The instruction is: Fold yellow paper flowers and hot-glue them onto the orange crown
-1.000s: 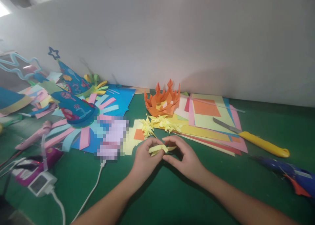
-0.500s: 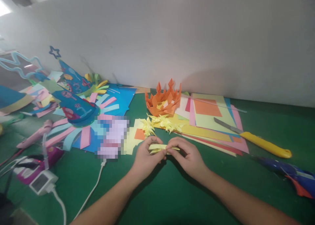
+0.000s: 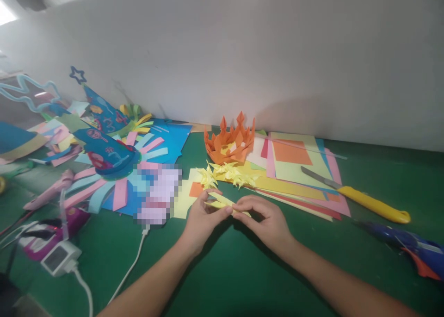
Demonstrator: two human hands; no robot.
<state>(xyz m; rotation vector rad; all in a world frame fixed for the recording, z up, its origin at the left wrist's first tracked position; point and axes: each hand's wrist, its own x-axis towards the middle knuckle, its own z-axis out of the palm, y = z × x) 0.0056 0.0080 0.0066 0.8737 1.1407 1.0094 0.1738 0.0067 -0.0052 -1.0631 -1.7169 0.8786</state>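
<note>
My left hand and my right hand meet over the green table, both pinching a small folded yellow paper piece between thumbs and fingers. The piece lies slanted, its left end higher. Just beyond my hands lies a cluster of small spiky yellow folded papers. Behind those stands an orange folded paper crown.
A stack of coloured paper sheets lies to the right, with a yellow-handled knife on it. A blue glue gun sits at far right. Left are blue paper hats, pink glue guns, and a white cable.
The yellow piece has turned from lying level to slanting, and my fingers have shifted their pinch along it. My hands stay in the same spot.
</note>
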